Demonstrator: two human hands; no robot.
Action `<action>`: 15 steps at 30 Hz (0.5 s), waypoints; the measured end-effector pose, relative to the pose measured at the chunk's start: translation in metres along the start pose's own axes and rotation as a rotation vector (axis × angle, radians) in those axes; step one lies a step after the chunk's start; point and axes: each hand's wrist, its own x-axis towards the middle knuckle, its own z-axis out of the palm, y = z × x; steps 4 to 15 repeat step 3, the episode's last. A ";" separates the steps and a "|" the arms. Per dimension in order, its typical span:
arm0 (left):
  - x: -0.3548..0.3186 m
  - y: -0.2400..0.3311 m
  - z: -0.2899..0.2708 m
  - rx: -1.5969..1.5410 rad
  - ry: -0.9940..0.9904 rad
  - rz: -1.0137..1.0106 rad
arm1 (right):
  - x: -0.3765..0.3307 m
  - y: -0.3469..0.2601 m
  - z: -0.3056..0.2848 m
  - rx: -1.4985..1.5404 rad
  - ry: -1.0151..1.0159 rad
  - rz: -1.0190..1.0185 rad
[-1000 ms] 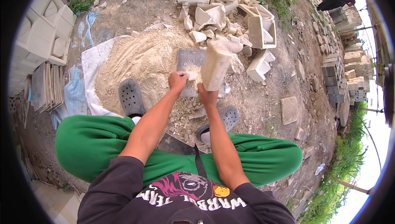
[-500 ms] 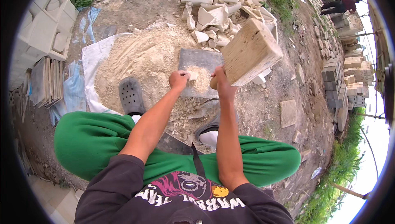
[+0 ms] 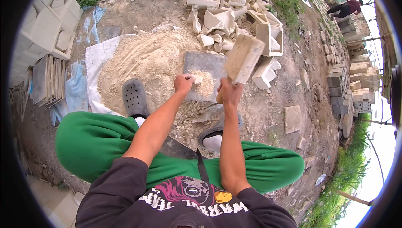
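Observation:
My right hand (image 3: pixel 230 92) is wrapped round the handle of a wooden mallet (image 3: pixel 244 59), whose worn block head is raised above the right part of a dark flat slab (image 3: pixel 191 60). With its fingers pinched, my left hand (image 3: pixel 184 83) holds a small pale stone piece (image 3: pixel 197 79) over the slab. Cream-coloured crumbs (image 3: pixel 206 86) lie on the slab around the piece. The mallet head and the stone piece are apart.
Left of the slab, a heap of crushed pale grit (image 3: pixel 142 60) covers a white sheet (image 3: pixel 95 54). Broken blocks (image 3: pixel 220 20) are piled beyond. Pale moulded blocks (image 3: pixel 52 18) stand stacked at far left. A person (image 3: pixel 346 8) is at far right. My shoes flank the work spot.
The mallet has come down and its head has swung forward, away from me, drawing nearer the slab. My left hand has barely moved and keeps its pinch on the stone piece.

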 end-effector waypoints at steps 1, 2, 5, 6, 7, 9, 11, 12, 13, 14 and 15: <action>0.000 0.000 0.000 -0.013 0.003 -0.003 | 0.001 -0.016 0.001 0.068 0.014 -0.084; -0.001 0.001 0.003 -0.030 0.001 -0.005 | 0.002 -0.023 0.001 0.065 0.018 -0.083; -0.002 0.001 0.004 -0.031 -0.003 -0.006 | 0.002 -0.027 0.003 0.131 0.032 -0.111; -0.002 0.001 0.004 -0.031 -0.003 -0.006 | 0.002 -0.027 0.003 0.131 0.032 -0.111; -0.002 0.001 0.004 -0.031 -0.003 -0.006 | 0.002 -0.027 0.003 0.131 0.032 -0.111; -0.002 0.001 0.004 -0.031 -0.003 -0.006 | 0.002 -0.027 0.003 0.131 0.032 -0.111; -0.002 0.001 0.004 -0.031 -0.003 -0.006 | 0.002 -0.027 0.003 0.131 0.032 -0.111; -0.002 0.001 0.004 -0.031 -0.003 -0.006 | 0.002 -0.027 0.003 0.131 0.032 -0.111; -0.002 0.001 0.004 -0.031 -0.003 -0.006 | 0.002 -0.027 0.003 0.131 0.032 -0.111; -0.002 0.001 0.004 -0.031 -0.003 -0.006 | 0.002 -0.027 0.003 0.131 0.032 -0.111; -0.002 0.001 0.004 -0.031 -0.003 -0.006 | 0.002 -0.027 0.003 0.131 0.032 -0.111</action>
